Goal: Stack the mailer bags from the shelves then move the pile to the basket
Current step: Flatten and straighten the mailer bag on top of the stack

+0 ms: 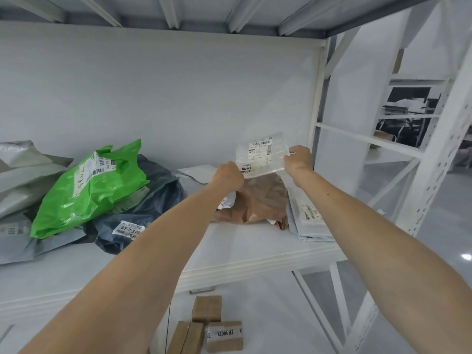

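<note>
Mid-frame, your left hand and right hand each pinch the clear bag above the brown bag.

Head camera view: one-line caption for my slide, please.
The left hand and right hand hold a clear mailer bag over a brown mailer bag on the white shelf.

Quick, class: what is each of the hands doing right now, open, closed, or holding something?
Left hand: closed, gripping the clear mailer bag by its lower left corner.
Right hand: closed, pinching the same bag's right edge.
</note>
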